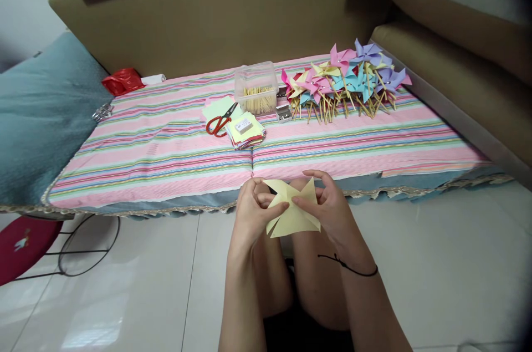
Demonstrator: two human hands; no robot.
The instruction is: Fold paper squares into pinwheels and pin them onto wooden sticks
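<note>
A pale yellow paper square [293, 220], slit inward from its corners, is held over my knees. My left hand [255, 208] pinches its left side, thumb on top pointing toward the middle. On the other side, my right hand [328, 205] grips the sheet with its thumb near the centre, the index finger raised off the paper. The fingers beneath the sheet are partly hidden. Beyond the hands, a stack of coloured paper squares [257, 138] lies on the striped cloth with a small box [244, 126] on top. Red-handled scissors [218, 125] rest beside the stack.
A clear plastic box [255, 77] holds many thin sticks [257, 101]. To its right sits a small container of metal bits [284, 113], then a heap of finished paper pinwheels [344, 80]. A red bag [122, 82] lies far left; a red stool [27, 246] stands on the floor.
</note>
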